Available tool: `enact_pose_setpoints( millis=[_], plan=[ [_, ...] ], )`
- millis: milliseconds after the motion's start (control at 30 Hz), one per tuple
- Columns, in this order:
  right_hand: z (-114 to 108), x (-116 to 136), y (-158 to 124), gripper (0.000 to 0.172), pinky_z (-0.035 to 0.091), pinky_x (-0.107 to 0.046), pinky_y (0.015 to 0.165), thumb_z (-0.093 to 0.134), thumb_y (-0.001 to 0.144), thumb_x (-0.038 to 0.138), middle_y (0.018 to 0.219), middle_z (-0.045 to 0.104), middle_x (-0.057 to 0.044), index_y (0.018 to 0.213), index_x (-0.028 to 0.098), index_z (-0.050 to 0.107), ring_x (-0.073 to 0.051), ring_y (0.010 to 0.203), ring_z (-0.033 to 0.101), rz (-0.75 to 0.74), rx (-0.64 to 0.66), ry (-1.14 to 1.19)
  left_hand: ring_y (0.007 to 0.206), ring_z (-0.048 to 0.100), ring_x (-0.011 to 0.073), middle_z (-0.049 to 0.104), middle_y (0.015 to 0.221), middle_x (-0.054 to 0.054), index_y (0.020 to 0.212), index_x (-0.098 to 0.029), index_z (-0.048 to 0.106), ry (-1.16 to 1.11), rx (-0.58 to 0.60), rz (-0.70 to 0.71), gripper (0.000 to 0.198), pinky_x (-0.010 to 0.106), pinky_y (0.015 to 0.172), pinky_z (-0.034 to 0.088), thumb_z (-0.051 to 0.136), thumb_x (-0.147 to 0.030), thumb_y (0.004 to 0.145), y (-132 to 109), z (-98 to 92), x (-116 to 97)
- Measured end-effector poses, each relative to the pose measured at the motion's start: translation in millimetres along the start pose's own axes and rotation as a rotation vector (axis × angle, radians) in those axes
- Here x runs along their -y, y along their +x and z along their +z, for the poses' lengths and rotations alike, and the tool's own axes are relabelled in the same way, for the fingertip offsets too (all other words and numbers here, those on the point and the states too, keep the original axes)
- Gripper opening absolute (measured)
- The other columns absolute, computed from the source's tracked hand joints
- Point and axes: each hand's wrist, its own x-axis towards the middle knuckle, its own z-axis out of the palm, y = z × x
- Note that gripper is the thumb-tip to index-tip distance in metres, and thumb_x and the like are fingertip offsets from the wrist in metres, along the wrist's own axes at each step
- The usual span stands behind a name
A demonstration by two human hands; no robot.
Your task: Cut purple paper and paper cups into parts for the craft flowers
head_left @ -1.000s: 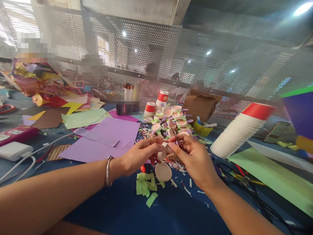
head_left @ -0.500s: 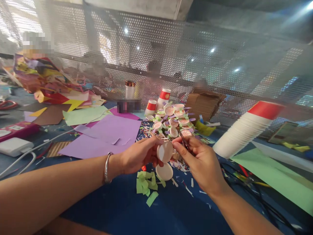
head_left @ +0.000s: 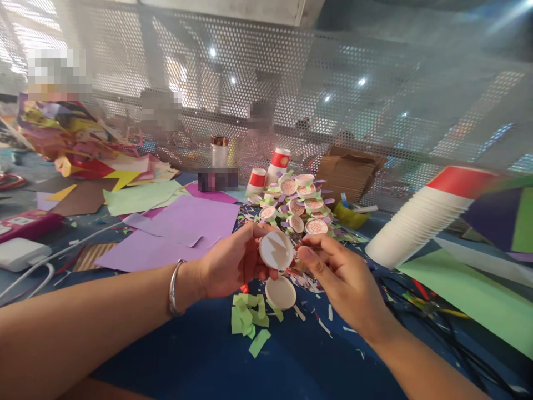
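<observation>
My left hand (head_left: 235, 258) holds a small round white cup bottom (head_left: 276, 250) by its edge, its hollow side facing me, with a shadow across it. Close by on the right, my right hand (head_left: 343, 272) has thumb and fingers pinched at the disc's edge. A thin dark tool partly shows between those fingers, too hidden to name. Beneath the hands, another white cup bottom (head_left: 281, 293) lies on the blue table, beside a pile of cut light-green paper pieces (head_left: 250, 314). Behind them is a heap of cup bottoms (head_left: 296, 206) with green and purple paper tabs.
Purple paper sheets (head_left: 179, 225) lie at left, near a white charger (head_left: 23, 253) with its cable. A leaning stack of paper cups (head_left: 420, 222) stands at right, by green paper (head_left: 470, 294) and black cables (head_left: 449, 333). Behind is a cardboard box (head_left: 350, 172).
The disc in my left hand has turned more toward me and shifted slightly up. My right hand has moved slightly right, and its dark tool shows less. A blurred purple-and-green shape has appeared at far right.
</observation>
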Motion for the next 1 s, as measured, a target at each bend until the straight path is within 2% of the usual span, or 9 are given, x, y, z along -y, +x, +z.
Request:
enact_pose_setpoints(
  millis=[100, 200, 500, 700, 1000],
  plan=[
    [0, -2, 0, 0.03, 0.037, -0.027, 0.053, 0.059, 0.093, 0.051, 0.072, 0.066, 0.0, 0.096, 0.021, 0.061, -0.014, 0.061, 0.053, 0.005, 0.045, -0.033, 0.053, 0.063, 0.0123, 0.067, 0.071, 0.004, 0.095, -0.016, 0.055, -0.004, 0.004, -0.01, 0.018, 0.018, 0.046, 0.042, 0.047, -0.029, 0.086, -2, 2.3, 1],
    [-1, -3, 0, 0.03, 0.038, -0.028, 0.057, 0.06, 0.093, 0.05, 0.078, 0.068, -0.002, 0.096, 0.021, 0.061, -0.016, 0.066, 0.055, -0.003, 0.066, -0.07, 0.052, 0.064, 0.0127, 0.067, 0.072, 0.004, 0.099, -0.016, 0.055, 0.001, 0.0, -0.057, 0.02, 0.018, 0.045, 0.043, 0.044, -0.027, 0.086, -3, 4.1, 2],
    [-4, 2, -2, 0.034, 0.034, -0.026, 0.05, 0.054, 0.095, 0.052, 0.064, 0.056, 0.002, 0.088, 0.02, 0.06, -0.013, 0.056, 0.043, -0.017, 0.091, -0.138, 0.05, 0.064, 0.012, 0.066, 0.068, 0.003, 0.093, -0.016, 0.056, 0.005, 0.013, -0.072, 0.017, 0.016, 0.043, 0.043, 0.045, -0.024, 0.082, -4, 6.7, 2],
    [-5, 7, -1, 0.037, 0.035, -0.025, 0.05, 0.05, 0.097, 0.052, 0.061, 0.052, 0.003, 0.078, 0.02, 0.057, -0.012, 0.055, 0.043, -0.057, 0.098, -0.221, 0.05, 0.064, 0.0126, 0.065, 0.071, 0.003, 0.095, -0.018, 0.051, 0.011, 0.01, -0.093, 0.016, 0.017, 0.044, 0.043, 0.044, -0.026, 0.083, -4, 7.0, 2],
    [-8, 8, -3, 0.038, 0.032, -0.025, 0.049, 0.049, 0.098, 0.05, 0.058, 0.046, 0.005, 0.075, 0.02, 0.055, -0.011, 0.053, 0.04, -0.078, 0.114, -0.279, 0.048, 0.06, 0.0122, 0.068, 0.073, 0.005, 0.094, -0.017, 0.052, 0.019, 0.019, -0.154, 0.019, 0.019, 0.042, 0.037, 0.046, -0.031, 0.082, -5, 4.2, -1]
  ],
)
